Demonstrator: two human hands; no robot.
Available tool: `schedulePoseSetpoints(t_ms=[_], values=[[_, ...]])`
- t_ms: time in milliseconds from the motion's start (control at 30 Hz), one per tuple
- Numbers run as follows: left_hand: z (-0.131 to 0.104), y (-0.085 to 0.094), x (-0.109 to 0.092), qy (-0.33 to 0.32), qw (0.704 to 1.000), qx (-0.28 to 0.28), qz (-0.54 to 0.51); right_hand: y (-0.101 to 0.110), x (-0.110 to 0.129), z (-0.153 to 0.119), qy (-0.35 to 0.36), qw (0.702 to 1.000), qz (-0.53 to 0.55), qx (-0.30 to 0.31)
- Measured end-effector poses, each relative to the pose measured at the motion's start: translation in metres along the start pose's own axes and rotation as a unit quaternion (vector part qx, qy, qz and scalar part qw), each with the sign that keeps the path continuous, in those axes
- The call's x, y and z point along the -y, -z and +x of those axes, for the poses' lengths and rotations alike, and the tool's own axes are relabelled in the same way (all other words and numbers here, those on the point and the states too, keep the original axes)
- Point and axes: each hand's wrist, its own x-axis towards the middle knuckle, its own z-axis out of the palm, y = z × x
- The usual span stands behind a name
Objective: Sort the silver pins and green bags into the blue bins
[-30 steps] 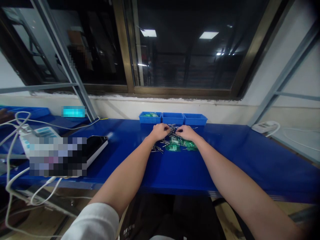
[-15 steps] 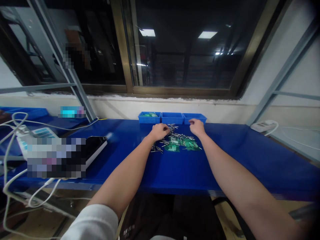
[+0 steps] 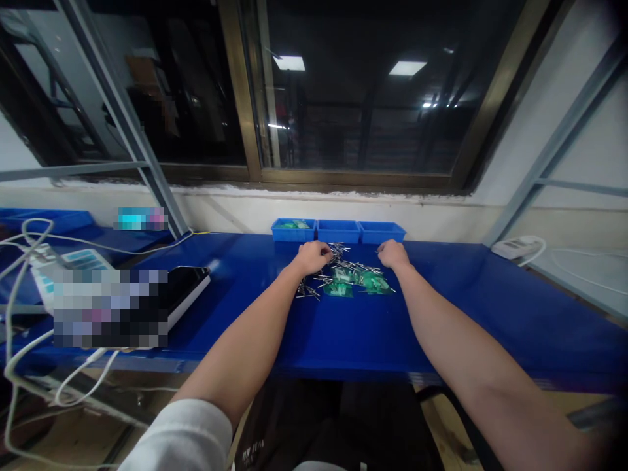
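A loose pile of thin metal pins (image 3: 360, 267) lies on the blue table (image 3: 343, 333). At the pile's left side rests my left hand (image 3: 314, 257), its fingers curled together; what they hold, if anything, is hidden. My right hand (image 3: 393, 253) is right of the pile, in front of the right blue bin, with its fingertips pinched on something too small to name. Green bags with pale pieces (image 3: 375, 282) (image 3: 338, 289) lie at the near side of the pins.
Three blue bins stand in a row at the back: the left bin (image 3: 293, 233) holds green bags, beside a middle bin (image 3: 337, 232) and a right bin (image 3: 382, 232). A phone-like device (image 3: 189, 288) and white cables are left. A power strip (image 3: 519, 247) sits right.
My right hand has moved slightly right and toward me, away from the right bin. My left hand has stayed at the pile.
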Motion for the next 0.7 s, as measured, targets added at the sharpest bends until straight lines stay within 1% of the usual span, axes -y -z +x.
schedulePoseSetpoints(t_ms=[133,233,300,367,433,500,567,633,700], values=[[0.001,-0.002,0.002,-0.004,1.000,-0.002,-0.004,0.004,0.004,-0.002,-0.037,0.999,-0.014,-0.012],[0.001,-0.002,0.002,-0.004,1.000,0.000,-0.002,0.006,0.008,-0.004,-0.026,0.999,-0.027,0.006],[0.001,-0.002,0.001,-0.008,1.000,0.001,-0.002,0.006,0.014,-0.006,0.018,0.999,-0.006,0.027],[0.000,-0.001,-0.001,-0.023,1.000,-0.007,-0.003,0.005,0.024,-0.010,0.107,0.992,0.053,0.041],[0.000,-0.001,-0.004,-0.049,0.999,-0.019,-0.006,0.005,0.037,-0.015,0.206,0.967,0.144,0.050],[-0.001,-0.001,-0.008,-0.080,0.996,-0.027,-0.014,0.004,0.052,-0.021,0.255,0.933,0.246,0.069],[-0.003,0.000,-0.013,-0.113,0.993,-0.026,-0.030,0.004,0.064,-0.028,0.274,0.899,0.327,0.095],[-0.004,0.002,-0.016,-0.135,0.990,-0.020,-0.041,0.005,0.072,-0.034,0.263,0.886,0.367,0.105],[-0.004,0.003,-0.018,-0.134,0.990,-0.011,-0.041,0.006,0.074,-0.039,0.237,0.881,0.391,0.124]])
